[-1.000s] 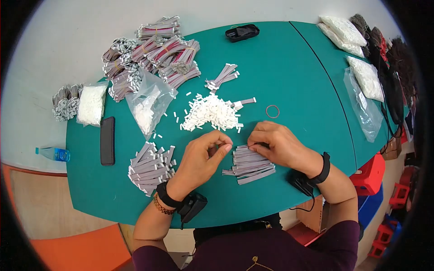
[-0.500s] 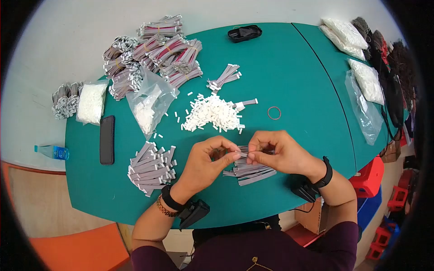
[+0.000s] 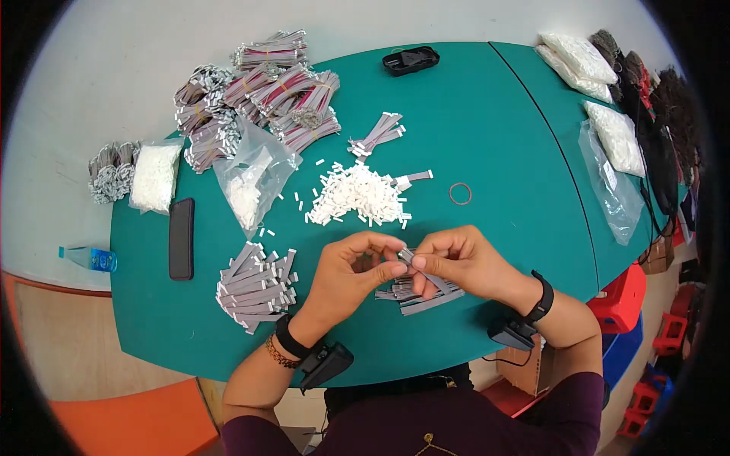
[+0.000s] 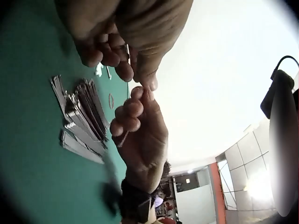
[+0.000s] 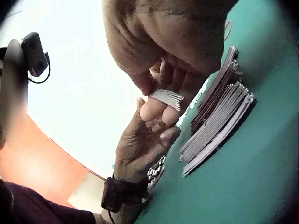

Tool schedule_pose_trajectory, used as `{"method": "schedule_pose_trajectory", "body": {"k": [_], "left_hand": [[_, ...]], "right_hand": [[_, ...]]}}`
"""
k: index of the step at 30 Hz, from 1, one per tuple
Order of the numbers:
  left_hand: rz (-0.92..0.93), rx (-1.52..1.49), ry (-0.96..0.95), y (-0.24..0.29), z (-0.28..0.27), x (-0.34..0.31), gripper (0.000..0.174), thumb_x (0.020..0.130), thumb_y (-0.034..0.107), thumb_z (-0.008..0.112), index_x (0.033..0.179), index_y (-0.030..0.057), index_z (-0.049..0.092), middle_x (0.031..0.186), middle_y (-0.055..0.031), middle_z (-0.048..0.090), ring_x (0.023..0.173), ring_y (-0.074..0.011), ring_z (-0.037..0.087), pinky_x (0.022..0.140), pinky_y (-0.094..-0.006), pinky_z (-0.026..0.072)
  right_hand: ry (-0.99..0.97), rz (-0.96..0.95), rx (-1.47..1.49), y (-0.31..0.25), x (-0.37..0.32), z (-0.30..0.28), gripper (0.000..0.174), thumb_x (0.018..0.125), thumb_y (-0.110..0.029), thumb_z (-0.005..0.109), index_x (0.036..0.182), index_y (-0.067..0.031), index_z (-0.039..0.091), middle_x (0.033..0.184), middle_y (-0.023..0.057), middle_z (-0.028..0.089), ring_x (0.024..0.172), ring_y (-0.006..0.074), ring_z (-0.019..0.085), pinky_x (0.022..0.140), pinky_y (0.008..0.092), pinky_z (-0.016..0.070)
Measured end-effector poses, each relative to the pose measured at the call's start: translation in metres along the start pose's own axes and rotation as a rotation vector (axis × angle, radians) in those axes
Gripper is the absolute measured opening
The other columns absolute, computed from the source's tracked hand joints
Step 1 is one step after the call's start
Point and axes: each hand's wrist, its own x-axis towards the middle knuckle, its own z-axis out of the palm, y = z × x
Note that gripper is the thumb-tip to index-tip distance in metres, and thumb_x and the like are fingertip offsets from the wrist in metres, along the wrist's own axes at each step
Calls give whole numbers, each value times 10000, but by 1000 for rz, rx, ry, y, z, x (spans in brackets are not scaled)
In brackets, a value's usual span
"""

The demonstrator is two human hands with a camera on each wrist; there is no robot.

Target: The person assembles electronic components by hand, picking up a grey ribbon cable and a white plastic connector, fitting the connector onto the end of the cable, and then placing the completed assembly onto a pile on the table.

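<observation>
Just over a stack of grey ribbon cables (image 3: pixel 426 306), both hands meet at one ribbon cable (image 3: pixel 436 282). My right hand (image 3: pixel 473 262) pinches it between thumb and fingers, its bare wire ends fanning out past the fingers in the right wrist view (image 5: pixel 169 99). At the cable's upper end, my left hand (image 3: pixel 342 275) pinches with thumb and index finger. Fingertips of the two hands come together in the left wrist view. A heap of small white connector housings (image 3: pixel 357 194) lies beyond the hands. Left of them are ribbon cables with white ends (image 3: pixel 255 289).
Bundled cables (image 3: pixel 281 91) pile up at the back left, beside an open plastic bag (image 3: pixel 251 182) of white pieces. A dark phone-like slab (image 3: pixel 181 239) lies at the left. A red rubber band (image 3: pixel 460 194) and a black case (image 3: pixel 411 60) lie farther back. White-filled bags (image 3: pixel 614 137) are at the right.
The right hand has lifted one ribbon cable from the stack and brought it to the left fingertips. Since half a second ago the cable has turned, its free length now slanting down to the right.
</observation>
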Motion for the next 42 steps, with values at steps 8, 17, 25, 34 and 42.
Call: {"method": "schedule_pose_trajectory", "body": {"k": [8,17,25,34,42], "left_hand": [[-14,-98,114,-3,11,-4,138,816,82,685,926,3,659,871,-35,655,755,-53,556,647,-190,432],[-23,-189,190,2,20,-7,154,826,102,678,947,7,677,872,-38,661,667,-41,504,550,-182,366],[-36,-222,183,0,18,-7,152,834,93,667,951,-2,678,877,-46,661,707,-55,523,608,-197,397],[-62,-234,157,4,18,-7,164,838,53,651,986,-13,672,880,-64,662,812,-93,592,740,-222,473],[-117,-266,141,4,17,-7,174,852,87,644,994,-10,669,868,-53,658,801,-86,584,732,-224,474]], "right_hand": [[122,-115,-73,12,-1,11,159,924,-109,538,895,29,612,791,60,650,704,87,620,625,209,511],[214,-213,-119,17,-1,18,149,918,-75,538,920,49,620,809,63,651,742,91,622,650,212,509],[208,-239,-81,18,0,18,152,922,-76,533,929,49,618,831,65,653,763,91,618,673,215,510],[168,-202,-54,19,0,17,146,923,-80,534,921,40,618,823,60,653,761,84,618,680,214,513],[177,-211,-42,19,-1,20,136,915,-72,545,928,41,620,830,64,656,771,89,623,685,214,515]]}}
